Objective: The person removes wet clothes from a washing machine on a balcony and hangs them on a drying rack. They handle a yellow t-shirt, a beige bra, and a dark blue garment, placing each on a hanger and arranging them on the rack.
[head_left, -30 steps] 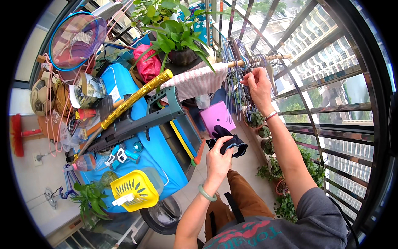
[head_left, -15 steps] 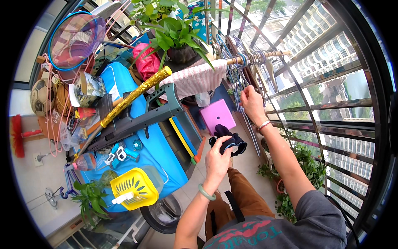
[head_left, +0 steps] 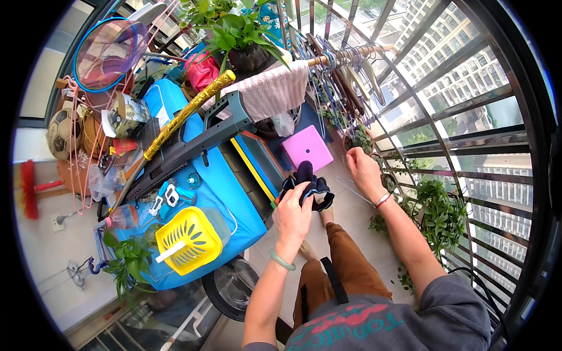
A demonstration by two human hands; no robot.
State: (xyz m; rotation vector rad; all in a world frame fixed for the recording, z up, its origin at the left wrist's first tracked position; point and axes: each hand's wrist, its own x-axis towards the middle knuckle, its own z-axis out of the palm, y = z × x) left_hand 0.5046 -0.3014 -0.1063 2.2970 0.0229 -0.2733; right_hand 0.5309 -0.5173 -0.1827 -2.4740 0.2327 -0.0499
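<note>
My left hand (head_left: 293, 212) is closed on a bunched dark garment (head_left: 305, 172) with a thin light-blue edging; how it is cut does not show. Over the floor to the right, my right hand (head_left: 364, 171) has its fingers pinched round a thin wire clothes hanger (head_left: 355, 193), part of which hides behind the hand and wrist. The hanger and garment are apart. Just beyond the garment sits a pink stool (head_left: 307, 147). More hangers (head_left: 346, 88) dangle from a wooden rod (head_left: 319, 61), farther off than my right hand.
A pink-striped towel (head_left: 272, 96) drapes over the rod. On the left, a blue-covered surface (head_left: 234, 205) carries a toy gun (head_left: 187, 155), a gold-wrapped pole (head_left: 190, 114) and a yellow basket (head_left: 190, 240). Metal railings (head_left: 468, 152) and potted plants (head_left: 439, 213) line the right side.
My right hand has come away from the hanging row, nearer to me, bringing the wire hanger with it. My left hand has shifted slightly left, still holding the garment.
</note>
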